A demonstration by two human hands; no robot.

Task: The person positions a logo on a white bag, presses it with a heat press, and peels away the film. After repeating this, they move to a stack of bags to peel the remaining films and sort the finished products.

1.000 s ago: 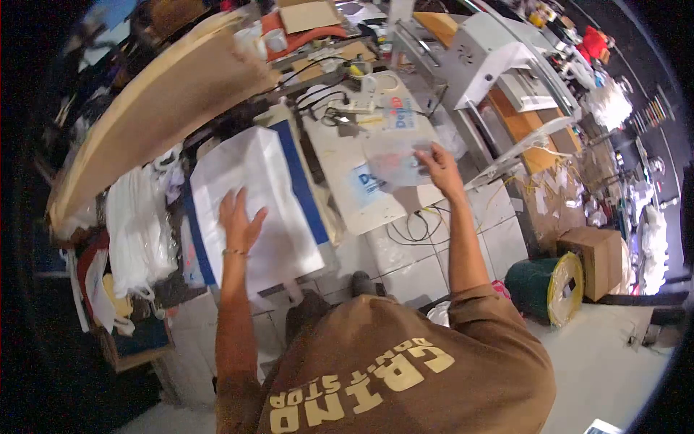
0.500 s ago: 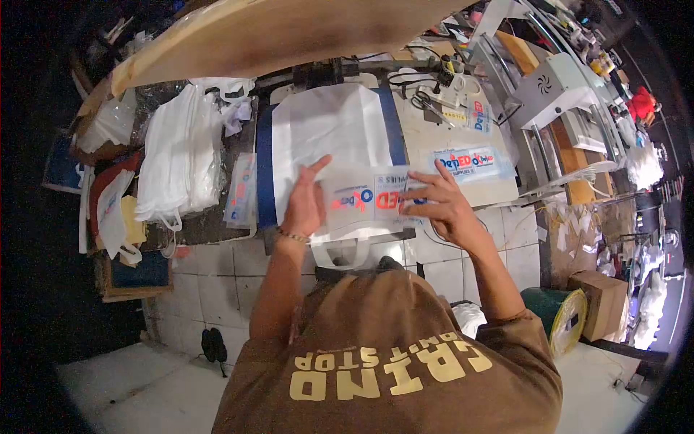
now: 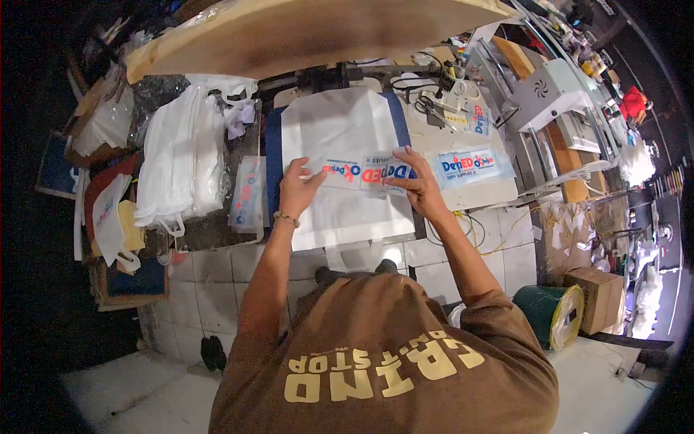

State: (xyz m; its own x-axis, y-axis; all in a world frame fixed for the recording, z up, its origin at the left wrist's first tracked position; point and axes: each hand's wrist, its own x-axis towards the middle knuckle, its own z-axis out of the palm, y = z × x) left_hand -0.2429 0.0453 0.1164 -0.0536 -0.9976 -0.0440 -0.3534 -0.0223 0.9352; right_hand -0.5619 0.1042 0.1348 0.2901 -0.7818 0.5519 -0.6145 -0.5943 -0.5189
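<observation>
A white bag (image 3: 347, 137) lies flat on a blue pad (image 3: 273, 155) on the work table. Across the bag's middle I hold a clear printed transfer sheet (image 3: 361, 173) with red and blue lettering. My left hand (image 3: 298, 189) pinches the sheet's left end. Gripping its right end is my right hand (image 3: 418, 186). The sheet rests on or just above the bag; I cannot tell which.
A stack of white bags (image 3: 177, 163) lies left of the pad. More printed sheets (image 3: 466, 165) lie on the white board to the right, with scissors (image 3: 428, 105) and cables behind. A large wooden board (image 3: 289, 32) hangs over the back. A green spool (image 3: 553, 315) stands on the floor.
Both hands have carried the printed sheet up onto the middle of the white bag and stretched it flat. The view has shifted slightly.
</observation>
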